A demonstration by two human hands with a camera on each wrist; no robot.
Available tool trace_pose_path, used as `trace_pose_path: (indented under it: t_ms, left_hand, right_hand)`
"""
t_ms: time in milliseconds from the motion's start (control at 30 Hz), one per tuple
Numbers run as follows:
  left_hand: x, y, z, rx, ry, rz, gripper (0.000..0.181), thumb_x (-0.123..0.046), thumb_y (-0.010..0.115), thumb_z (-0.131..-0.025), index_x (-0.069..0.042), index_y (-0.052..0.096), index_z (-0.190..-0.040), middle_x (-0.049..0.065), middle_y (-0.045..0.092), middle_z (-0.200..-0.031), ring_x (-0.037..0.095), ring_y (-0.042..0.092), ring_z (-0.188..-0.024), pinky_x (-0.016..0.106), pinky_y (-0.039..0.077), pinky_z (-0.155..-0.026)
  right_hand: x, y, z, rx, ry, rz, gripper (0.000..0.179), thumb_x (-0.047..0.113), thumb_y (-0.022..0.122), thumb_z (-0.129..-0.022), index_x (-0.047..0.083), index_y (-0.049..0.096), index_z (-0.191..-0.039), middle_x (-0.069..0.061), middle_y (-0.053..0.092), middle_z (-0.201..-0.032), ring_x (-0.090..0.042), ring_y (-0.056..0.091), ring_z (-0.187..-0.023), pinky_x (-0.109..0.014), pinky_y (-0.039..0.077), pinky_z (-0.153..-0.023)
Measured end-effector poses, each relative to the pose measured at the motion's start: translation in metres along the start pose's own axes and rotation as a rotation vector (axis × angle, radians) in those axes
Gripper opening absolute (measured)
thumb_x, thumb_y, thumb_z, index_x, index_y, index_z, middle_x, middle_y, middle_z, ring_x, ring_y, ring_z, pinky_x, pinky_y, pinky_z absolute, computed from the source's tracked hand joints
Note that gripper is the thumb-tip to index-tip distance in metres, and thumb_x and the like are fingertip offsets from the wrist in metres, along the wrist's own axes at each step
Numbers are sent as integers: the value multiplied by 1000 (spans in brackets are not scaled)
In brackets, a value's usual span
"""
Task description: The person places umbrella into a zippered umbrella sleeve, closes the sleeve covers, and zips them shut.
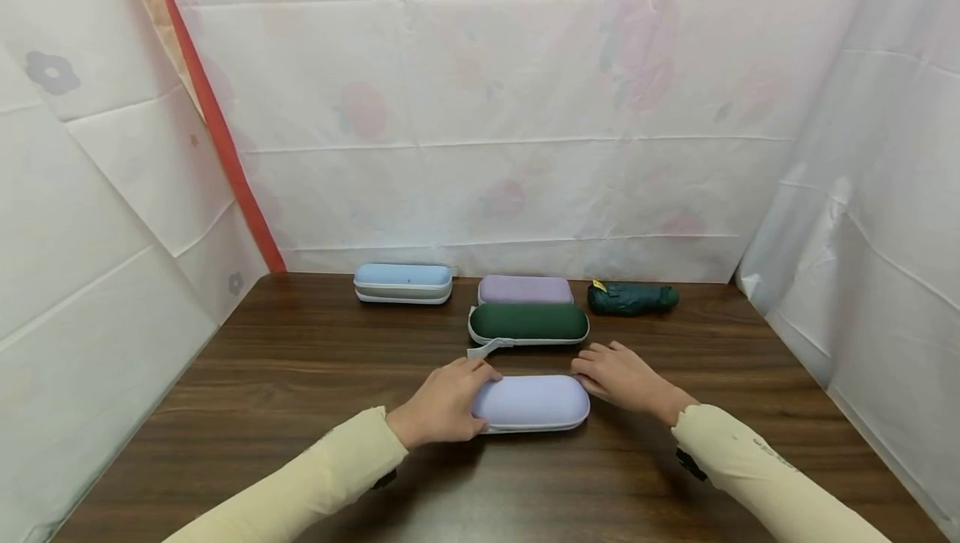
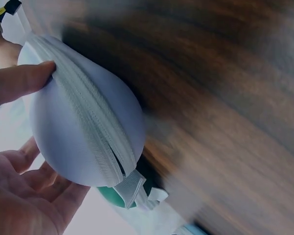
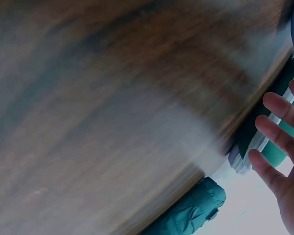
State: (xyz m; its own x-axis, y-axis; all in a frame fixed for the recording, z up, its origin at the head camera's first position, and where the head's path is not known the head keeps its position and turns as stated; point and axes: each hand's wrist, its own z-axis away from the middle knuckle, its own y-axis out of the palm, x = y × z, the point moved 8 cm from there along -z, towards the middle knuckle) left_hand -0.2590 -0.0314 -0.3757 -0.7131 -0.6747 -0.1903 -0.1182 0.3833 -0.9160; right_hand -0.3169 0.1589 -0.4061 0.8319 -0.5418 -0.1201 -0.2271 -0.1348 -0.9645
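Note:
A lavender zip case (image 1: 531, 401) with rounded ends lies on the table toward its front middle. My left hand (image 1: 446, 406) grips its left end, the thumb on the near side and the fingers round the far side. In the left wrist view, that thumb presses beside the pale zipper (image 2: 90, 115), which shows a narrow gap near one end. My right hand (image 1: 622, 376) is at the case's far right corner, its fingertips right at the edge. The right wrist view shows those fingers (image 3: 279, 134) spread and loosely straight.
Just behind lies a dark green case (image 1: 528, 322) with a grey strap (image 1: 491, 348), in front of a purple case (image 1: 525, 289). A light blue case (image 1: 402, 276) stands back left, a folded dark green umbrella (image 1: 632, 298) back right. Cloth walls (image 1: 480, 151) border the wooden table (image 1: 300, 360).

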Motion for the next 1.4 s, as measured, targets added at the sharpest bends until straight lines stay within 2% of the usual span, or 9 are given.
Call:
trace_pose_path:
  t_ms: [233, 433, 733, 867, 1000, 1133, 1233, 1333, 1400]
  left_hand:
    - [2, 2, -1, -6, -71, -17, 51, -26, 84, -63, -10, 64, -107, 3, 61, -100, 20, 59, -85, 35, 51, -69]
    - [4, 2, -4, -18, -122, -14, 49, -27, 84, -61, -12, 65, -104, 0, 60, -94, 19, 61, -82, 34, 50, -64]
    - [1, 1, -2, -55, -149, -37, 51, -27, 86, -59, -11, 65, -103, 2, 61, -94, 21, 60, -81, 35, 49, -61]
    - [0, 1, -1, 21, -117, -47, 54, -32, 85, -66, -11, 62, -111, 3, 59, -101, 21, 57, -87, 33, 49, -65]
    - [-3, -1, -1, 138, -48, -39, 55, -35, 79, -77, -8, 59, -120, 5, 57, -106, 20, 55, -90, 32, 50, -71]
    - [-9, -8, -7, 298, 25, 21, 37, -18, 66, -90, -9, 58, -124, 5, 57, -104, 17, 55, -90, 30, 48, -76]
    - [-7, -10, -13, 412, 36, 58, 34, -3, 56, -93, -18, 56, -125, 1, 58, -104, 12, 56, -90, 27, 47, -78]
    - [-7, -6, -20, 448, 120, -8, 53, 10, 57, -88, -25, 54, -128, -2, 56, -108, 11, 56, -86, 23, 47, -70]
    - [-10, -1, -23, 427, 228, -114, 65, 14, 61, -83, -28, 52, -132, -2, 54, -116, 12, 55, -90, 22, 46, -65]
  right_hand:
    - [-2, 4, 10, 53, 69, -51, 7, 18, 62, -92, 20, 57, -88, 8, 54, -82, -15, 52, -80, -36, 41, -66]
    - [0, 2, 22, 47, 112, -60, 7, 15, 63, -91, 20, 58, -89, 8, 54, -85, -14, 50, -79, -37, 42, -64]
    - [9, -2, 28, 36, 150, -11, 5, 17, 64, -90, 18, 59, -89, 6, 58, -86, -15, 54, -81, -38, 44, -66]
    - [10, -6, 22, -3, 147, 35, 10, 15, 68, -86, 18, 58, -86, 4, 57, -83, -16, 55, -77, -37, 43, -62]
    - [4, -5, 10, -5, 161, 59, 11, 14, 67, -88, 17, 57, -84, 3, 56, -81, -18, 55, -76, -36, 41, -60]
    - [-5, 2, -2, 25, 180, 70, 9, 16, 65, -90, 16, 58, -85, 1, 57, -82, -19, 55, -76, -33, 38, -57]
    - [-9, 3, -10, 23, 171, 72, 6, 15, 65, -90, 14, 60, -87, -1, 59, -83, -19, 56, -76, -32, 36, -56]
    - [-9, 4, -18, 6, 155, 87, 6, 15, 65, -90, 13, 61, -88, -1, 59, -83, -19, 57, -76, -32, 38, -57]
    - [-7, 5, -22, 9, 154, 93, 5, 15, 65, -90, 13, 61, -88, -1, 60, -83, -19, 57, -77, -33, 39, -57]
